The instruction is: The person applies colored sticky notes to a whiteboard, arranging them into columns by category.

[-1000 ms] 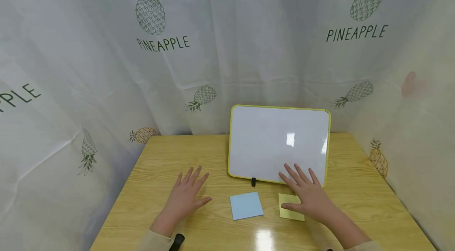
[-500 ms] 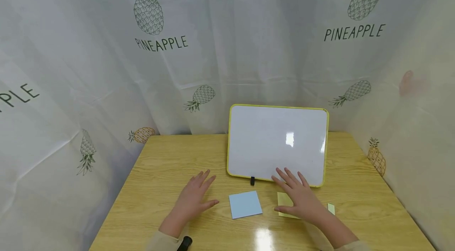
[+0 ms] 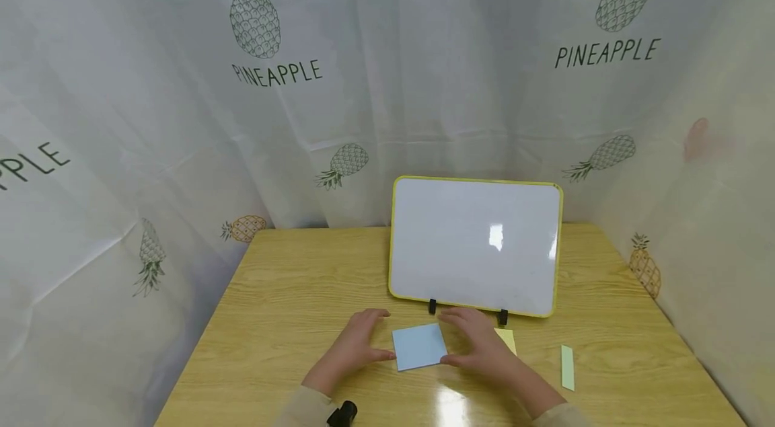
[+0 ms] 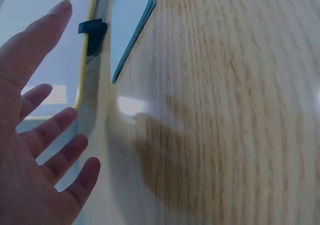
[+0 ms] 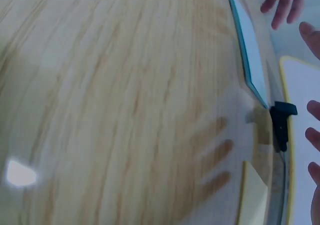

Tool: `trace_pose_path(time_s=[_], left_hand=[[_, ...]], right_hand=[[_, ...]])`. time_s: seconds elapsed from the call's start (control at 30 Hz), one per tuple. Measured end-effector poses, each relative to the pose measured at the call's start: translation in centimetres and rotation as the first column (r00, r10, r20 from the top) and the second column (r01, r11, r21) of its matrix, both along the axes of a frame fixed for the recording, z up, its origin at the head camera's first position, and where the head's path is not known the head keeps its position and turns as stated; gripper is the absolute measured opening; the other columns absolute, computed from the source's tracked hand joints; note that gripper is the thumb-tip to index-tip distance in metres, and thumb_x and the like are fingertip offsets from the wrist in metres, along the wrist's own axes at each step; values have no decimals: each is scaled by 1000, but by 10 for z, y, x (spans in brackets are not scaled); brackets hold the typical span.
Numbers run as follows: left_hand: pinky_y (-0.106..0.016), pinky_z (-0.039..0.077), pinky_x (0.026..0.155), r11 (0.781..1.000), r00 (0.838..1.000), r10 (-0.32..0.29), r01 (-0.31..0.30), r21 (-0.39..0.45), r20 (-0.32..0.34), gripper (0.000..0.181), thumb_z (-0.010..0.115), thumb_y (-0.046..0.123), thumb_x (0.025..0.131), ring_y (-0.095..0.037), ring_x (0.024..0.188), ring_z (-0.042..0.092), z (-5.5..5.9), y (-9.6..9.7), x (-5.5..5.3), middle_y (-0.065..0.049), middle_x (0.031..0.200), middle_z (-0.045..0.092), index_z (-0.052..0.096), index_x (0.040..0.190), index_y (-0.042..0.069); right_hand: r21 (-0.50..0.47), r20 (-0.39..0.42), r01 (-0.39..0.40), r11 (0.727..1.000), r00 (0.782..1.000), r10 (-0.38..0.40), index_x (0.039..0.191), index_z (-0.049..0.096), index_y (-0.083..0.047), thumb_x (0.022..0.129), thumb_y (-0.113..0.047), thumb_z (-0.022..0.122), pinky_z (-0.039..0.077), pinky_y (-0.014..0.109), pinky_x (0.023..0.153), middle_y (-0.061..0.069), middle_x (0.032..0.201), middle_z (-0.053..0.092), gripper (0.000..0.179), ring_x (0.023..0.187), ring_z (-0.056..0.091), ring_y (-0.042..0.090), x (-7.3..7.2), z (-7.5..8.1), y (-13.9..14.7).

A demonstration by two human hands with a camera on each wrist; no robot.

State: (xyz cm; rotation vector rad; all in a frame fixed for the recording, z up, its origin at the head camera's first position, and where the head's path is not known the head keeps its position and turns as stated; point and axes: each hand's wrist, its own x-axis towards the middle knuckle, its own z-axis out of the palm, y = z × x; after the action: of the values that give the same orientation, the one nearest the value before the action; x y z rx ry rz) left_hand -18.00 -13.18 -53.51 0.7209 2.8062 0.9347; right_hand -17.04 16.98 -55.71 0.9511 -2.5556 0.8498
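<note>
A light blue sticky note pad (image 3: 419,346) lies on the table between my two hands. My left hand (image 3: 357,341) is at its left side, fingers apart and thumb near the pad's lower left corner. In the left wrist view, the fingers of that hand (image 4: 37,150) are spread, with nothing in them. On the other side, my right hand (image 3: 481,345) has its thumb right by the pad's lower right corner and its fingers past the upper right one. A yellow sticky note pad (image 3: 507,338) is partly hidden behind the right hand.
A whiteboard (image 3: 475,245) with a yellow frame leans at the back of the wooden table (image 3: 315,265), black feet (image 3: 503,317) under its lower edge. A narrow pale green sticky strip (image 3: 567,368) lies to the right. A pineapple-print curtain (image 3: 424,77) encloses the table.
Both hands have moved inward toward the blue pad, the left going right and the right going left. The green strip and the board's right foot, hidden earlier, now show.
</note>
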Motion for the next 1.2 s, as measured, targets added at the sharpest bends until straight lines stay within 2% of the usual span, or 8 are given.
trace_pose_path(time_s=[0.17,0.37,0.57,0.77,1.0,1.2], left_hand=[[-43,40,97,999,999,11,-13,47,35,69,90,33,68,-28,115,45,-7,11,-2,-2,126,56,56,124,11],[-44,36,99,998,995,-8,2,60,101,71,92,35,64,-25,116,40,-23,19,-6,2,125,54,56,122,15],[-50,33,97,998,989,-49,44,41,137,76,91,42,63,-25,120,39,-32,19,-7,6,129,49,52,124,22],[-48,31,97,996,985,-83,77,51,148,75,90,41,66,-21,121,38,-35,15,-7,7,131,47,50,127,24],[-52,29,101,996,981,-76,65,68,177,73,90,38,68,-24,125,38,-32,13,-5,7,131,48,51,127,22],[-53,29,102,995,979,-76,64,72,189,72,89,38,69,-24,125,39,-30,13,-6,6,131,48,52,128,22]], right_hand=[[15,44,-27,1000,999,26,122,64,-13,67,-43,87,39,49,94,-3,123,61,67,115,52,24,-3,-8,-10],[-13,70,-103,995,992,104,115,65,-13,64,-41,90,44,43,88,-4,113,63,63,105,55,21,-7,-14,-18],[39,110,-69,997,992,64,116,66,-17,65,-44,89,46,40,84,-6,112,64,62,103,56,20,-8,-17,-21],[86,174,-36,996,985,20,116,66,-16,66,-41,89,47,40,85,-3,113,65,61,105,57,22,-10,-14,-23],[64,239,-26,998,971,10,116,67,-15,65,-35,91,47,39,87,-2,113,65,61,104,57,22,-13,-14,-24],[53,278,-31,998,960,15,117,67,-16,66,-38,90,47,39,89,-3,114,65,60,105,57,21,-17,-17,-22]])
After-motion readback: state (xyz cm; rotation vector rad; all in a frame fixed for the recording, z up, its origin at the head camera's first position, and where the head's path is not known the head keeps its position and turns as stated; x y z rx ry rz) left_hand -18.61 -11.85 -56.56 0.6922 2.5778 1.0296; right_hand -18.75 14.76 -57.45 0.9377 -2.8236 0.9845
